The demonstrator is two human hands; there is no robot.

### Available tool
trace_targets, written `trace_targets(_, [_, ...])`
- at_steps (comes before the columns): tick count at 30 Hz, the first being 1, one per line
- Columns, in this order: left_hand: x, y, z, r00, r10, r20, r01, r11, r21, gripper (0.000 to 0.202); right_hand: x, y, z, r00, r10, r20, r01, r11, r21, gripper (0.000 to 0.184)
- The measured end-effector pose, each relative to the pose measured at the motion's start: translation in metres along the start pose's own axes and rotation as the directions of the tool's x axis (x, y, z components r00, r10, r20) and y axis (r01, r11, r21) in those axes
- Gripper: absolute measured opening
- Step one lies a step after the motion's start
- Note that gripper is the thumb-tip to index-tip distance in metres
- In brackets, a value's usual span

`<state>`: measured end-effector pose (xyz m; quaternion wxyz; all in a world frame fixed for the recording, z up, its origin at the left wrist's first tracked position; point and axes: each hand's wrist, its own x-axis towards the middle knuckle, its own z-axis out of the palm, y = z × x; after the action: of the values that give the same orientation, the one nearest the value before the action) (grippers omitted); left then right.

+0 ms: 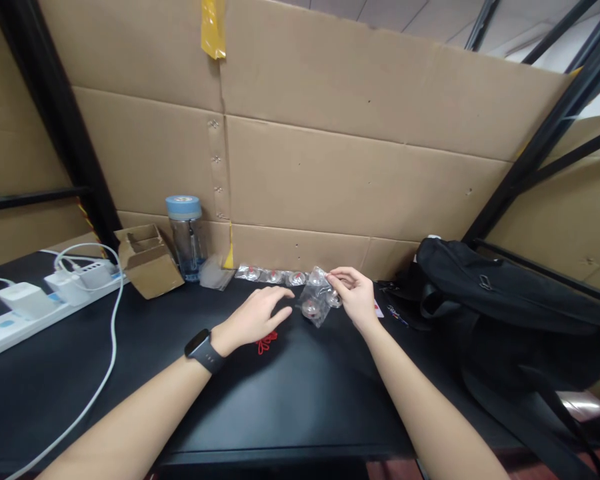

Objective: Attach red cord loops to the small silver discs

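The right hand (355, 293) holds a clear bag (314, 300) in a narrow pinch of thumb and fingertips, while the left hand (255, 317) has its thumb and fingers spread wide, the tips near the bag but apart from it. The bag hangs to the left of the right fingers, with round pieces showing inside; whether its lower end touches the table (300, 407) I cannot tell. Just beyond the left fingertips, a row of packets (273, 275) runs along the foot of the cardboard wall (310, 180), its right end partly hidden by the bag. A red cord (267, 341) lies just under the left hand, which covers part of it, and a watch (204, 350) sits around that wrist. Beyond the left fingers and to their left are some clear sheets (214, 273), then a blue-lidded bottle (185, 240) standing upright, with a tilted box (153, 267) beside it, its flaps up. Farther left, well apart from the fingers, lies a power strip (5, 332) with white chargers (29, 300) on it, and a white cable (111, 343) curves down toward the left forearm. Right of the right hand, a card (379, 309) shows partly behind the wrist, and a black backpack (520, 293) fills that side of the table, near the right fingers but clear of them.
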<state>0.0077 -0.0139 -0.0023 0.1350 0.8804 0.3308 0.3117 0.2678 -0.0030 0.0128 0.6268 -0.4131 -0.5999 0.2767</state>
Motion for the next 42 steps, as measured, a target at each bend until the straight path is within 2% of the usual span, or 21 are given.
trace_targets(2, [0.003, 0.004, 0.0, 0.993, -0.08, -0.089, 0.064, 0.984, -0.169, 0.034, -0.004, -0.004, 0.004, 0.997, 0.055, 0.059, -0.058, 0.997, 0.051, 0.035])
trace_targets(3, [0.004, 0.006, 0.001, 0.989, -0.113, -0.099, 0.083, 0.961, -0.265, 0.036, -0.006, -0.007, 0.007, 0.992, 0.082, 0.094, -0.088, 0.994, 0.07, 0.036])
trace_targets(6, [0.005, 0.01, 0.005, 0.983, -0.177, -0.042, 0.13, 0.848, -0.514, 0.045, -0.012, -0.011, 0.014, 0.977, 0.12, 0.177, -0.141, 0.984, 0.11, 0.035])
trace_targets(8, [0.005, 0.01, 0.008, 0.981, -0.192, -0.008, 0.149, 0.789, -0.597, 0.05, -0.015, -0.012, 0.018, 0.972, 0.115, 0.206, -0.143, 0.982, 0.126, 0.033])
trace_targets(10, [0.005, 0.008, 0.011, 0.978, -0.207, -0.019, 0.149, 0.763, -0.63, 0.05, -0.018, -0.011, 0.02, 0.962, 0.119, 0.244, -0.156, 0.978, 0.136, 0.033])
trace_targets(13, [0.006, 0.004, 0.013, 0.968, -0.241, -0.075, 0.13, 0.729, -0.672, 0.048, -0.024, -0.008, 0.023, 0.917, 0.162, 0.365, -0.222, 0.966, 0.129, 0.053])
trace_targets(15, [0.007, 0.001, 0.014, 0.96, -0.265, -0.093, 0.131, 0.717, -0.685, 0.049, -0.027, -0.006, 0.025, 0.882, 0.188, 0.433, -0.26, 0.959, 0.113, 0.064])
trace_targets(17, [0.008, 0.0, 0.012, 0.952, -0.29, -0.099, 0.152, 0.727, -0.669, 0.045, -0.029, -0.005, 0.026, 0.87, 0.201, 0.45, -0.273, 0.957, 0.1, 0.064])
trace_targets(20, [0.008, 0.001, 0.007, 0.944, -0.317, -0.092, 0.195, 0.76, -0.62, 0.03, -0.028, -0.004, 0.025, 0.884, 0.21, 0.418, -0.268, 0.96, 0.082, 0.062])
trace_targets(25, [0.008, 0.0, 0.003, 0.932, -0.356, -0.073, 0.242, 0.758, -0.605, 0.027, -0.022, -0.002, 0.021, 0.911, 0.233, 0.341, -0.261, 0.965, 0.037, 0.048])
trace_targets(27, [0.008, -0.002, 0.006, 0.933, -0.346, -0.1, 0.219, 0.765, -0.606, 0.025, -0.022, -0.001, 0.021, 0.917, 0.228, 0.328, -0.256, 0.966, 0.043, 0.047])
trace_targets(31, [0.008, -0.005, 0.012, 0.935, -0.286, -0.208, 0.094, 0.767, -0.634, 0.027, -0.025, -0.001, 0.026, 0.926, 0.21, 0.315, -0.248, 0.965, 0.087, 0.059])
trace_targets(33, [0.007, -0.003, 0.013, 0.94, -0.244, -0.237, 0.058, 0.802, -0.595, 0.022, -0.027, -0.001, 0.029, 0.939, 0.18, 0.293, -0.226, 0.965, 0.13, 0.053])
trace_targets(35, [0.007, -0.001, 0.011, 0.947, -0.197, -0.255, 0.04, 0.858, -0.512, 0.015, -0.028, -0.001, 0.03, 0.956, 0.121, 0.267, -0.171, 0.97, 0.174, 0.039])
trace_targets(38, [0.006, 0.002, 0.005, 0.959, -0.13, -0.252, 0.016, 0.913, -0.407, 0.02, -0.027, 0.0, 0.029, 0.948, 0.056, 0.314, -0.11, 0.981, 0.157, 0.025])
trace_targets(40, [0.005, 0.002, 0.003, 0.969, -0.112, -0.22, 0.014, 0.915, -0.403, 0.029, -0.026, -0.001, 0.027, 0.929, 0.07, 0.364, -0.116, 0.988, 0.105, 0.018])
trace_targets(42, [0.005, 0.002, 0.001, 0.975, -0.121, -0.184, 0.03, 0.9, -0.435, 0.046, -0.025, -0.003, 0.024, 0.912, 0.113, 0.394, -0.146, 0.988, 0.055, 0.032])
